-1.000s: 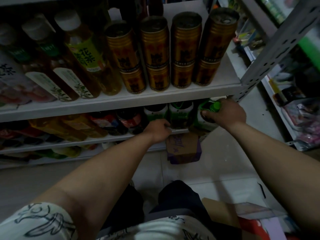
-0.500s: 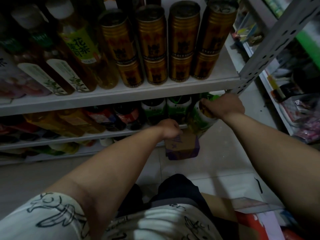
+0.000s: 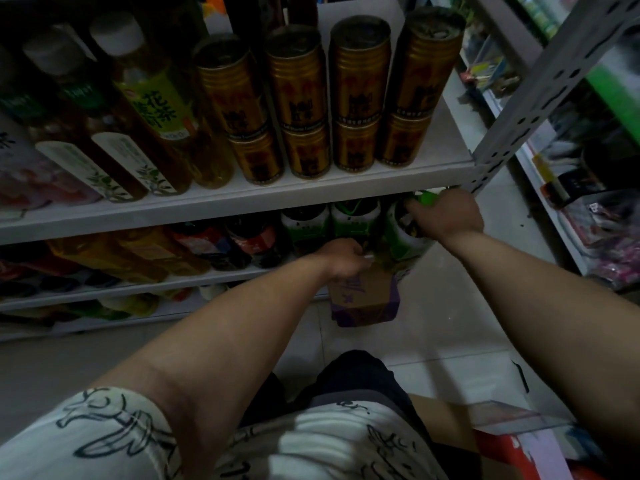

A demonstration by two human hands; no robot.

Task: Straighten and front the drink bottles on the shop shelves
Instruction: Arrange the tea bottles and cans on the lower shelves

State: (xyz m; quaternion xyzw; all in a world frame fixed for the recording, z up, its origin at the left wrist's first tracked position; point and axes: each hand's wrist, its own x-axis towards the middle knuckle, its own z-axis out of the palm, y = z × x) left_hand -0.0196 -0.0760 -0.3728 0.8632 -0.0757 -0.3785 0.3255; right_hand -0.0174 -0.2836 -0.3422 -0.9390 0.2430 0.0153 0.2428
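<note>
The white shelf board (image 3: 311, 199) is the mark for everything else; on it stand the gold cans (image 3: 298, 98), stacked two high in four columns. Under its right end, on the next shelf down, is the green-capped bottle (image 3: 403, 239), the rightmost of a row of three green-labelled bottles. The two neighbours (image 3: 356, 221) stand just to its left, also under the board. The right hand (image 3: 446, 216) reaches in below the board's right end and grips that bottle at the top, fingers curled round it just under the cap. The left hand (image 3: 343, 256) is lower and further left beneath the board, by the foot of the green-labelled row. Its fingers are curled, but whether they hold anything cannot be told. On the board, left of the cans, are tea bottles (image 3: 149, 109) with white caps. Under the board's middle are dark bottles with red labels (image 3: 256, 244). On the floor beneath the board's right part stands a cardboard box (image 3: 363, 299). A perforated metal post (image 3: 540, 84) rises at the board's right corner.
</note>
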